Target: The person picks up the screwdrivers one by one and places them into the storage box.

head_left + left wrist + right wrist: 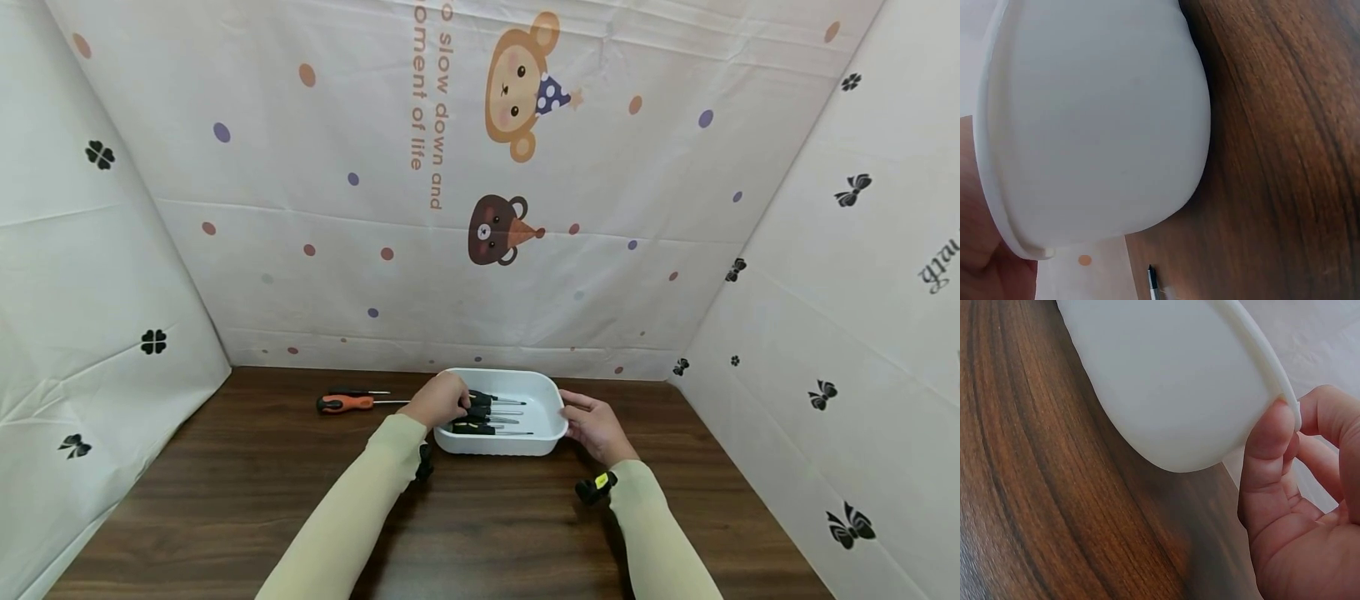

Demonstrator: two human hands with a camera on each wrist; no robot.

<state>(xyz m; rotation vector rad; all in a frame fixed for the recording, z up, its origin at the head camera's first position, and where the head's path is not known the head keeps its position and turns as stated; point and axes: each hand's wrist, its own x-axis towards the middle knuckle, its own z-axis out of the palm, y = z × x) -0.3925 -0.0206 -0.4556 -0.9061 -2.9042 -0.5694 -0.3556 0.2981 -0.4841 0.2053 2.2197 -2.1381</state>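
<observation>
A white plastic tray [501,446] stands on the table with several black-handled screwdrivers [487,419] lying side by side in it, shafts toward the right. My left hand [437,400] reaches over the tray's left rim, its curled fingers at a screwdriver's dark handle; the fingertips are partly hidden. In the left wrist view, the tray wall [1104,125] covers most of that hand. With thumb and fingers my right hand [1297,506] pinches the rim at the tray's right end.
Left of the tray lie an orange-and-black screwdriver [347,404] and, just behind it, a thin black tool [358,392]. A printed white cloth backdrop [420,283] rises close behind the tray, with white cloth sides left and right. The table [495,525] is dark wood grain.
</observation>
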